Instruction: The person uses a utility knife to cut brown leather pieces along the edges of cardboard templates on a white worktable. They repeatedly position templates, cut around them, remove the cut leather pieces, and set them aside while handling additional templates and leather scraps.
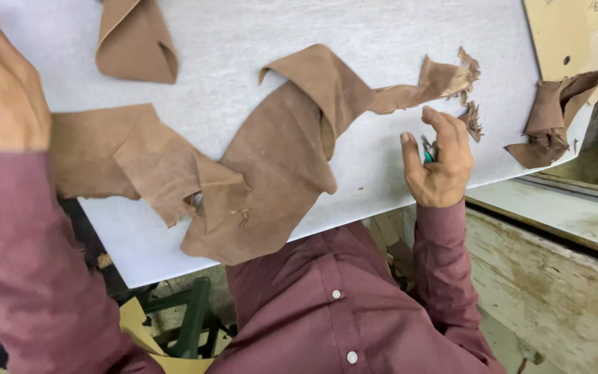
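A long, twisted piece of brown suede leather (278, 159) lies across a pale grey board (396, 41). My right hand (437, 163) rests on the board just right of the leather, fingers curled around a small tool with a teal grip (428, 152). My left hand (1, 90) is raised close to the camera at the far left, blurred, above the leather's left end; whether it holds anything cannot be made out. Dark red shirt sleeves cover both arms.
A folded leather offcut (136, 45) lies at the board's top left. Small scraps (472, 118) and a crumpled piece (555, 114) sit at the right edge. Tan card templates (569, 34) lie top right. A worn white wooden bench (555, 277) stands below right.
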Motion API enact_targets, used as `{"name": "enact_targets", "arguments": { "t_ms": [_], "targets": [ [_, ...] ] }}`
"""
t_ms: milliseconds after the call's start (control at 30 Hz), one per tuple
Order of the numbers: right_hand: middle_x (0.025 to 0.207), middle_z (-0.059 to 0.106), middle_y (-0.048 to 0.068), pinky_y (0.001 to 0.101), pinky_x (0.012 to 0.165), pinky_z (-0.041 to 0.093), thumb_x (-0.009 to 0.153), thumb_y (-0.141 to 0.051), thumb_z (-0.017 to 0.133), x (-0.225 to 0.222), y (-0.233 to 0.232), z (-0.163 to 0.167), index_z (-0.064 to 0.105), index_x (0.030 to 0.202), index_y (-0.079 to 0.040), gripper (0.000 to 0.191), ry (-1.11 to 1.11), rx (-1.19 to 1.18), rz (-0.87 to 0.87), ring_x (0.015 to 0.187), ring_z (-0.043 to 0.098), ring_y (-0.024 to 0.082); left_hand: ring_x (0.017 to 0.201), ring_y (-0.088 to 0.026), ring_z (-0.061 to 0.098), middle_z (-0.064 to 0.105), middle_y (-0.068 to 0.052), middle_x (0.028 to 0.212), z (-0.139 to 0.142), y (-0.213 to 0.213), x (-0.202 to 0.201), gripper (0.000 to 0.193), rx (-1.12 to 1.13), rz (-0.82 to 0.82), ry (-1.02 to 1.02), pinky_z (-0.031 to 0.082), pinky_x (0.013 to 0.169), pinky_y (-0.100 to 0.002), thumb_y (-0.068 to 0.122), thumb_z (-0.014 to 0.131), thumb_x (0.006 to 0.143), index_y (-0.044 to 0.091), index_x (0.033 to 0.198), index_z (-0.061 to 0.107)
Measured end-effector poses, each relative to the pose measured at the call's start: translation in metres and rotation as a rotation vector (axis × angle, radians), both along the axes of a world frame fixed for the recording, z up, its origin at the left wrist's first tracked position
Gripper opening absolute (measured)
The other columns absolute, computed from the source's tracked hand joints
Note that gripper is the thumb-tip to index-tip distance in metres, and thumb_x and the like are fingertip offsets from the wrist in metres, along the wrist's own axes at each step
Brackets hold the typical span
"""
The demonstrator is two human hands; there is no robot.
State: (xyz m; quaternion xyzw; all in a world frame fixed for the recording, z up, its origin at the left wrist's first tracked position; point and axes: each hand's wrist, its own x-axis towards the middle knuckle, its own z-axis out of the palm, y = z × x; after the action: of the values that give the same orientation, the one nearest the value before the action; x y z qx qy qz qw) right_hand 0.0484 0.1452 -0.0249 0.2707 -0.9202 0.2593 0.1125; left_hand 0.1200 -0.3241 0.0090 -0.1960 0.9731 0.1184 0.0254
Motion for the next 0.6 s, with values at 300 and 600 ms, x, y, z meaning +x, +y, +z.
{"name": "enact_targets", "arguments": {
  "t_ms": [300,600],
  "targets": [
    [0.116,0.063,0.02,0.0352,0.079,0.061,0.089,-0.024,0.089,-0.089,-0.028,-0.038,0.062,0.131,0.004,0.057,-0.331,-0.202,0.52,0.096,0.068,0.028,0.108,-0.034,0.052,0.053,-0.016,0.129,-0.043,0.278,0.075,0.072,0.097,-0.177,0.325,0.044,0.095,-0.049,0.05,0.08,0.089,0.004,0.139,0.054],
    [0.095,0.073,0.012,0.0256,0.058,0.054,0.104,0.003,0.068,-0.169,0.009,0.016,0.068,0.107,0.001,0.003,-0.45,-0.523,0.599,0.069,0.066,0.014,0.133,-0.042,0.043,0.048,-0.023,0.145,-0.09,0.287,0.132,0.071,-0.006,0.098,0.324,0.036,0.111,-0.058,0.028,0.08,0.087,-0.003,0.144,0.05]
  ]
}}
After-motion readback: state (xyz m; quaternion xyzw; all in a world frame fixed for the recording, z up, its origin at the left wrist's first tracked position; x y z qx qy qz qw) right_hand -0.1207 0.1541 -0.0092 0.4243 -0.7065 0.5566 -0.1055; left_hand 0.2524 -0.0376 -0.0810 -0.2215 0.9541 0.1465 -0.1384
